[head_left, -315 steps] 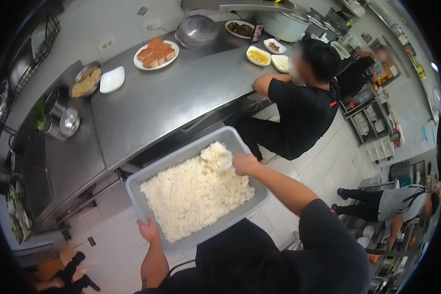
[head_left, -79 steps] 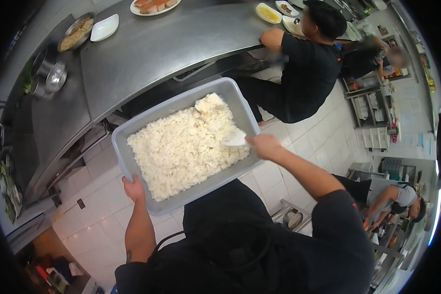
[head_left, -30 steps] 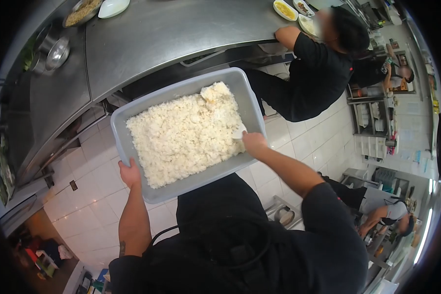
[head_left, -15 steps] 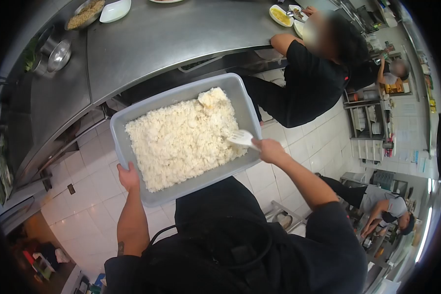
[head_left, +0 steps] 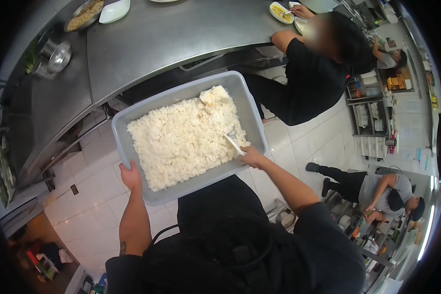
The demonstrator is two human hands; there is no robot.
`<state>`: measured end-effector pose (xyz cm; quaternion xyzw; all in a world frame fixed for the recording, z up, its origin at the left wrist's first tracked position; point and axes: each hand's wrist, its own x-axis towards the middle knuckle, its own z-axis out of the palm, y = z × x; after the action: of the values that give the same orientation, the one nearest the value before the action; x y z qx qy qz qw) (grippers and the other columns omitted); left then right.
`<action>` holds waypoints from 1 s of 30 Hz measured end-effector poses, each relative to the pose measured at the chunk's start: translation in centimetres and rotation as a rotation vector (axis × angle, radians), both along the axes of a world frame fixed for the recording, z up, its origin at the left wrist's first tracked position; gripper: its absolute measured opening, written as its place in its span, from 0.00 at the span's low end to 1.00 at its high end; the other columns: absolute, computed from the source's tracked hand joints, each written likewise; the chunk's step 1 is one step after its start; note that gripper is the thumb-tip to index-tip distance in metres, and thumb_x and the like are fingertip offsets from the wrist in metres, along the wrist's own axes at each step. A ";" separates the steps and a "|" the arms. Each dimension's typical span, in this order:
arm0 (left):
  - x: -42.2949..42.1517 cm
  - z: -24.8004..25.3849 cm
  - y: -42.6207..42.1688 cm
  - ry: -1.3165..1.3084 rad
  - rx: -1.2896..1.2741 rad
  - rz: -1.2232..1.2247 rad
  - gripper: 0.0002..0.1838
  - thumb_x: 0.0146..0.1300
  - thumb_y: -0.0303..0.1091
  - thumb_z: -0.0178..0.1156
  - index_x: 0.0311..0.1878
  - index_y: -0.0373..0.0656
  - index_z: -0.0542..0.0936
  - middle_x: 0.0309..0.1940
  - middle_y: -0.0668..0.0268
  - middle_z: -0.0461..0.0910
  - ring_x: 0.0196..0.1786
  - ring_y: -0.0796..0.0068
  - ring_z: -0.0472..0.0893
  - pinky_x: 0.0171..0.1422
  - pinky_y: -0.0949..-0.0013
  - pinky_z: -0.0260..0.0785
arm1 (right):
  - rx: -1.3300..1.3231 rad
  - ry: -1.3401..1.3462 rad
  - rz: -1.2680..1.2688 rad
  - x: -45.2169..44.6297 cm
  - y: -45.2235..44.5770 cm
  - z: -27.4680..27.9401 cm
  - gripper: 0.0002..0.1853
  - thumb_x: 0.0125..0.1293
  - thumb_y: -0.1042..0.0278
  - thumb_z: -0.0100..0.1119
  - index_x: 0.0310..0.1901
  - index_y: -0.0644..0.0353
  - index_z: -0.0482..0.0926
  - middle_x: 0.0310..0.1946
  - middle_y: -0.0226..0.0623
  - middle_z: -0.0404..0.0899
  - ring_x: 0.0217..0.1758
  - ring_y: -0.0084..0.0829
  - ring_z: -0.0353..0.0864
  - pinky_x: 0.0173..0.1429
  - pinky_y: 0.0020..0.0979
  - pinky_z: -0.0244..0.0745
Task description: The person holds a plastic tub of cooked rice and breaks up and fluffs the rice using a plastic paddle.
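Note:
A large grey plastic tub [head_left: 118, 131] full of cooked white rice [head_left: 181, 142] is in front of my body, tilted in view. My left hand [head_left: 131, 176] grips the tub's near left wall, thumb over the rim and fingers hidden behind it. In my right hand [head_left: 253, 157] is a white rice paddle [head_left: 234, 144], its blade turned edge-on in the rice near the right end. A raised clump of rice [head_left: 214, 96] lies in the far right corner of the tub.
A steel counter [head_left: 181, 32] runs along the far side, with a white dish [head_left: 114, 12], a bowl of brown grains [head_left: 85, 15] and metal bowls [head_left: 60, 57]. A co-worker in black [head_left: 313, 73] leans at it, close to the tub. Another person [head_left: 387, 193] works at right.
My right hand has moved left and slightly down over the tub, and the paddle has turned from flat to edge-on. My left hand keeps its hold. The person at right has shifted.

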<state>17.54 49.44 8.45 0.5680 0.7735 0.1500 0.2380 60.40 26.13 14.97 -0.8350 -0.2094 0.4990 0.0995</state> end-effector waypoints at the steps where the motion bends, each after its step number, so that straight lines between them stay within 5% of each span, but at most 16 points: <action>1: 0.2 0.7 -0.1 -0.015 -0.009 -0.008 0.22 0.65 0.45 0.60 0.52 0.36 0.73 0.45 0.43 0.83 0.50 0.39 0.82 0.55 0.47 0.72 | 0.111 -0.087 0.264 2.4 -0.9 0.2 0.29 0.53 0.66 0.65 0.60 0.61 0.80 0.44 0.60 0.83 0.46 0.49 0.86 0.50 0.40 0.81; 4: 0.3 0.9 -0.4 -0.021 -0.005 -0.008 0.22 0.65 0.45 0.60 0.52 0.37 0.73 0.45 0.44 0.83 0.50 0.39 0.82 0.55 0.47 0.72 | 0.097 -0.396 0.748 4.4 2.2 6.8 0.23 0.56 0.69 0.63 0.56 0.60 0.82 0.44 0.57 0.84 0.47 0.47 0.87 0.51 0.40 0.82; 7: 0.3 0.7 -0.4 -0.014 -0.022 0.000 0.22 0.64 0.45 0.60 0.52 0.37 0.73 0.45 0.44 0.83 0.50 0.38 0.82 0.55 0.47 0.72 | -0.058 -0.533 0.884 3.6 8.0 11.2 0.18 0.60 0.72 0.60 0.53 0.59 0.83 0.47 0.54 0.84 0.53 0.46 0.85 0.55 0.41 0.81; 11: 0.5 1.1 -0.1 0.010 -0.057 0.006 0.24 0.64 0.46 0.60 0.53 0.36 0.73 0.45 0.42 0.83 0.50 0.38 0.81 0.55 0.46 0.72 | -0.168 -0.533 0.907 0.5 10.9 0.3 0.17 0.61 0.73 0.57 0.52 0.59 0.80 0.44 0.50 0.84 0.52 0.48 0.84 0.56 0.46 0.79; 17: 0.4 0.7 -0.1 0.035 -0.058 0.015 0.25 0.64 0.46 0.60 0.54 0.34 0.73 0.46 0.42 0.83 0.50 0.38 0.82 0.55 0.47 0.73 | 0.239 -0.471 0.626 -1.3 7.0 -4.9 0.23 0.59 0.73 0.60 0.58 0.68 0.79 0.49 0.55 0.84 0.43 0.45 0.87 0.44 0.37 0.82; 19: 0.4 0.8 0.0 0.000 -0.044 0.006 0.25 0.64 0.46 0.61 0.54 0.34 0.73 0.46 0.42 0.83 0.50 0.38 0.82 0.55 0.47 0.73 | 0.056 0.057 -0.148 -3.3 6.6 -2.6 0.33 0.54 0.72 0.64 0.66 0.65 0.74 0.48 0.52 0.84 0.46 0.46 0.86 0.47 0.37 0.81; 20: 0.3 0.7 -0.1 -0.028 -0.039 -0.006 0.24 0.64 0.45 0.61 0.54 0.34 0.73 0.45 0.42 0.83 0.50 0.38 0.82 0.55 0.47 0.73 | 0.062 0.051 -0.154 -2.8 6.7 -1.2 0.33 0.54 0.72 0.64 0.66 0.65 0.74 0.48 0.52 0.84 0.46 0.46 0.86 0.47 0.37 0.81; 22: 0.3 0.7 -0.1 -0.040 -0.022 -0.016 0.24 0.64 0.45 0.61 0.54 0.34 0.73 0.45 0.42 0.83 0.50 0.38 0.82 0.55 0.47 0.72 | -0.012 0.307 -0.188 -0.9 6.5 1.5 0.43 0.52 0.76 0.67 0.74 0.56 0.66 0.31 0.45 0.84 0.38 0.29 0.84 0.44 0.36 0.78; 23: 0.3 0.7 -0.1 -0.044 -0.011 -0.018 0.24 0.64 0.44 0.61 0.54 0.34 0.73 0.45 0.42 0.83 0.50 0.39 0.82 0.55 0.47 0.72 | -0.003 0.302 -0.189 0.2 5.8 1.8 0.43 0.52 0.76 0.67 0.74 0.56 0.66 0.31 0.45 0.84 0.38 0.29 0.84 0.44 0.36 0.78; 25: 0.4 0.8 0.0 -0.032 -0.032 -0.007 0.24 0.64 0.44 0.61 0.54 0.34 0.73 0.46 0.43 0.83 0.50 0.39 0.81 0.55 0.47 0.72 | 0.411 -0.155 0.577 1.9 5.1 2.3 0.39 0.56 0.76 0.64 0.73 0.56 0.67 0.33 0.46 0.85 0.36 0.31 0.86 0.40 0.37 0.80; 28: 0.1 0.3 0.0 -0.023 -0.043 0.006 0.24 0.64 0.44 0.61 0.54 0.34 0.74 0.46 0.43 0.83 0.51 0.39 0.81 0.55 0.47 0.72 | 0.164 -0.509 0.955 3.2 8.1 10.0 0.28 0.60 0.72 0.60 0.65 0.59 0.75 0.36 0.49 0.84 0.41 0.42 0.88 0.41 0.42 0.81; 30: -0.1 0.2 -0.2 -0.029 -0.029 0.017 0.24 0.64 0.44 0.61 0.54 0.34 0.74 0.46 0.43 0.83 0.51 0.39 0.81 0.55 0.47 0.72 | 0.101 -0.550 1.017 3.9 10.4 9.9 0.23 0.61 0.71 0.58 0.60 0.61 0.76 0.38 0.49 0.84 0.44 0.43 0.87 0.44 0.43 0.82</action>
<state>17.44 49.27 8.63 0.5555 0.7770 0.1488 0.2560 64.27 36.52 24.91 -0.7227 -0.6259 0.2380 -0.1710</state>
